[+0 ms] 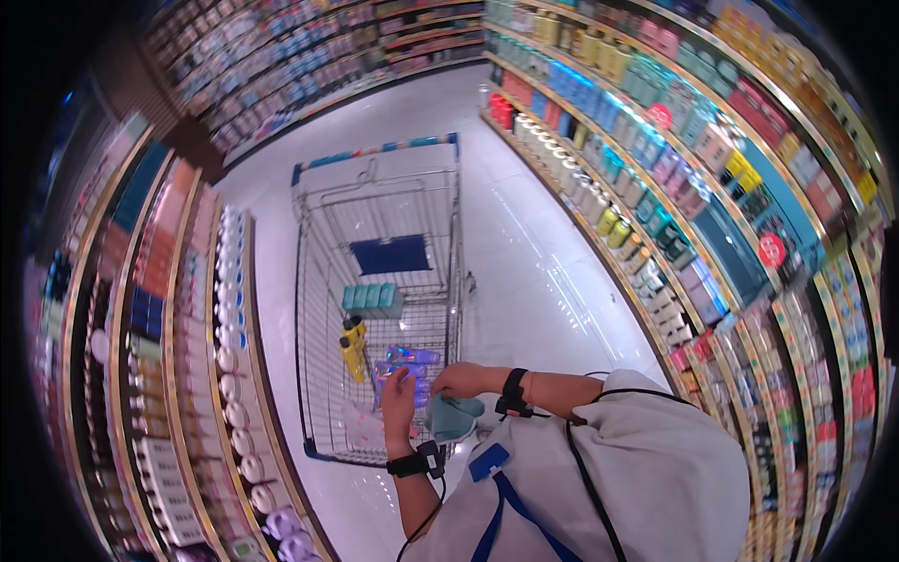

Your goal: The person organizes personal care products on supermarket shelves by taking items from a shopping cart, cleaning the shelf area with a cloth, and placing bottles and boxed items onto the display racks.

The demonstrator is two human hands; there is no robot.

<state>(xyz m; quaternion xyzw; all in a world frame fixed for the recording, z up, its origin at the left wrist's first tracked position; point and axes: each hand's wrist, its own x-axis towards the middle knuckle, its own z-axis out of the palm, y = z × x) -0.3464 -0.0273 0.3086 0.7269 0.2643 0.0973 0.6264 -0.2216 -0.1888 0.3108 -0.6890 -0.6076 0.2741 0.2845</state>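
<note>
A metal shopping cart stands before me on the floor. My left hand is raised over its near end, fingers apart, with nothing plain between them. Just behind that hand lie several shiny purple packages in the cart. My right hand bends downward at the cart's near right corner, beside the purple packages. Its fingertips are hard to make out, so whether it holds anything is unclear. Below it shows a pale teal item, partly hidden, possibly footwear. Yellow bottles with black caps lie left of the purple packages.
Teal boxes stand in a row deeper in the cart. A blue panel hangs on its far grille. Stocked shelves flank me at left and right. Another shelf wall crosses the far end. White floor runs along the cart's right.
</note>
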